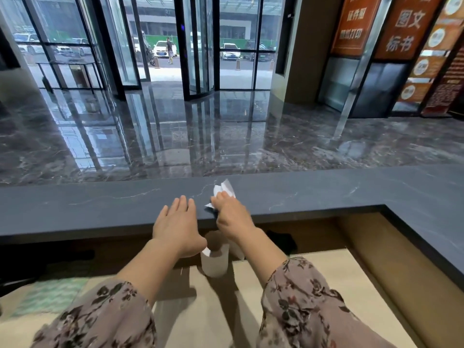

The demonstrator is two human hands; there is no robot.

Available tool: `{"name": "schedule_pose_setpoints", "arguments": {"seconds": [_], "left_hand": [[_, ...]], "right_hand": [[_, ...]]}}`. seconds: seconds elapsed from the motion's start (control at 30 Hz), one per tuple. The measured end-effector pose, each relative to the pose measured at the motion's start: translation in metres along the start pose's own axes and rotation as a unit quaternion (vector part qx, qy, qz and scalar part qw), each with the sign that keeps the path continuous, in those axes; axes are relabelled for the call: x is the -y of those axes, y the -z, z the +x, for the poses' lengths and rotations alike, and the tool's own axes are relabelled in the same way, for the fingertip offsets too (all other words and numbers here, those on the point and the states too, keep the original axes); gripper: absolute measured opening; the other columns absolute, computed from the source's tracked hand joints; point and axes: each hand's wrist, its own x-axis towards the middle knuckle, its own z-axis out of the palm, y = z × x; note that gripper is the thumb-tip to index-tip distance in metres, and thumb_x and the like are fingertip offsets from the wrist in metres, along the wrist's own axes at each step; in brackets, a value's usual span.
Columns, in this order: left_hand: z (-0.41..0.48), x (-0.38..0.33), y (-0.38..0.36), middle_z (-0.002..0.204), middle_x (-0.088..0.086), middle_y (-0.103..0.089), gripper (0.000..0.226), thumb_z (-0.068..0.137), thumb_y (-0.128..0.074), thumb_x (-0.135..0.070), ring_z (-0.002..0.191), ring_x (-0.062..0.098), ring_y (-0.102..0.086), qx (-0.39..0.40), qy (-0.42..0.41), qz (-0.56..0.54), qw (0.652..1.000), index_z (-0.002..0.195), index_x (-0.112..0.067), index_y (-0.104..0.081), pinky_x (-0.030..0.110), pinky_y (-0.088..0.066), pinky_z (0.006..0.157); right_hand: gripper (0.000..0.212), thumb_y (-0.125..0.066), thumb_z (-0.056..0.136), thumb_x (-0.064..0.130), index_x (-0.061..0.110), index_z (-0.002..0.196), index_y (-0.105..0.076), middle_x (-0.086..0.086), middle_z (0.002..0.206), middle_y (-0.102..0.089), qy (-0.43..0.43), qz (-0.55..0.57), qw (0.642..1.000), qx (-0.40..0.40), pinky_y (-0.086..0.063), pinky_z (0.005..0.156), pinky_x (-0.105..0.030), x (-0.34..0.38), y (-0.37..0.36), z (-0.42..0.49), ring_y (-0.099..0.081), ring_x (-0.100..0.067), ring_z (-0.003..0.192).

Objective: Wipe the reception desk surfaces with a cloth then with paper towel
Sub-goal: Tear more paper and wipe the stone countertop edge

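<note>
One crumpled white paper towel (224, 189)

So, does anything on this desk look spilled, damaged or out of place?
Nothing stands out. The dark counter shows only pale veins, no visible spill or crack. The right hand grips a crumpled paper towel on it, the left hand lies flat at its near edge, and the paper roll stands upright on the lower desk.

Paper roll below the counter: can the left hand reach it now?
Probably yes. The left hand lies flat and empty on the counter; the paper roll stands right below its wrist, with nothing visible between.
</note>
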Motion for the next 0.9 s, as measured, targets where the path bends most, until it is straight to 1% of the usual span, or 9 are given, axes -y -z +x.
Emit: {"name": "schedule_pose_setpoints", "arguments": {"seconds": [0.1,0.17,0.27,0.33,0.43,0.6,0.67,0.77,0.9], "left_hand": [[0.005,-0.017,-0.004,0.162,0.007,0.003,0.096,0.08,-0.058,-0.031,0.149,0.021,0.005,0.001,-0.018,-0.003,1.0,0.154,-0.014,0.001,0.04,-0.003,0.121],[0.007,-0.024,-0.007,0.162,0.006,0.003,0.096,0.079,-0.057,-0.032,0.149,0.02,0.005,0.006,-0.031,-0.005,0.999,0.154,-0.014,0.001,0.04,-0.003,0.121],[0.009,-0.036,-0.007,0.162,0.006,0.005,0.096,0.081,-0.057,-0.034,0.149,0.021,0.005,0.025,-0.04,0.004,0.999,0.154,-0.015,0.004,0.04,-0.003,0.121],[0.011,-0.041,-0.008,0.161,0.006,0.006,0.096,0.082,-0.057,-0.035,0.149,0.021,0.004,0.034,-0.041,0.006,0.999,0.154,-0.017,0.003,0.04,-0.004,0.121],[0.014,-0.046,-0.011,0.162,0.006,0.004,0.096,0.08,-0.058,-0.035,0.149,0.023,0.004,0.035,-0.036,0.002,0.999,0.154,-0.02,0.001,0.041,-0.008,0.12],[0.018,-0.045,-0.007,0.162,0.004,-0.004,0.093,0.078,-0.058,-0.032,0.149,0.022,-0.002,0.048,-0.031,-0.005,0.998,0.154,-0.021,-0.005,0.041,-0.018,0.118],[0.02,-0.044,-0.004,0.162,0.004,-0.002,0.092,0.079,-0.057,-0.03,0.149,0.021,-0.002,0.057,-0.029,-0.014,0.998,0.154,-0.022,-0.005,0.04,-0.023,0.116],[0.02,-0.042,-0.003,0.162,0.003,-0.001,0.092,0.079,-0.058,-0.028,0.149,0.021,-0.001,0.066,-0.033,-0.018,0.997,0.154,-0.023,-0.004,0.039,-0.026,0.115],[0.019,-0.043,-0.006,0.162,0.005,0.0,0.094,0.08,-0.059,-0.029,0.149,0.023,0.0,0.057,-0.039,-0.002,0.998,0.154,-0.022,-0.002,0.04,-0.023,0.116]], "right_hand": [[0.025,-0.049,0.084,-0.003,0.012,0.104,-0.054,-0.004,0.107,-0.05,0.066,-0.002,0.997,0.037,-0.046,0.08,-0.034,-0.009,0.006,-0.013,-0.05,-0.025,0.101],[0.041,-0.045,0.084,-0.005,0.012,0.121,-0.053,-0.006,0.124,-0.051,0.1,-0.013,0.993,0.054,-0.045,0.093,-0.042,-0.019,0.016,-0.022,-0.047,-0.027,0.117],[0.062,-0.041,0.088,-0.008,0.016,0.145,-0.037,-0.005,0.153,-0.034,0.097,-0.046,0.992,0.073,-0.027,0.115,-0.036,-0.052,0.034,-0.037,-0.029,-0.021,0.14],[0.068,-0.038,0.088,-0.008,0.02,0.149,-0.031,0.001,0.158,-0.024,0.077,-0.045,0.994,0.063,-0.015,0.119,-0.028,-0.082,0.045,-0.046,-0.019,-0.014,0.146],[0.07,-0.035,0.086,-0.008,0.022,0.149,-0.032,0.004,0.158,-0.023,0.021,-0.046,0.998,0.044,-0.01,0.117,-0.022,-0.13,0.062,-0.057,-0.017,-0.01,0.146],[0.065,-0.037,0.088,-0.007,0.02,0.146,-0.037,0.0,0.157,-0.025,-0.08,-0.071,0.994,0.017,-0.014,0.113,-0.019,-0.19,0.1,-0.076,-0.023,-0.015,0.145],[0.06,-0.038,0.091,-0.005,0.02,0.146,-0.039,-0.002,0.156,-0.026,-0.123,-0.087,0.989,0.014,-0.016,0.113,-0.023,-0.209,0.114,-0.08,-0.026,-0.019,0.144],[0.052,-0.038,0.092,-0.002,0.015,0.141,-0.046,-0.009,0.153,-0.034,-0.204,-0.112,0.973,-0.008,-0.028,0.111,-0.036,-0.228,0.124,-0.08,-0.034,-0.029,0.139],[0.031,-0.041,0.09,0.001,0.005,0.115,-0.058,-0.02,0.127,-0.052,-0.279,-0.099,0.954,-0.05,-0.045,0.092,-0.043,-0.217,0.111,-0.058,-0.051,-0.038,0.115]]}}
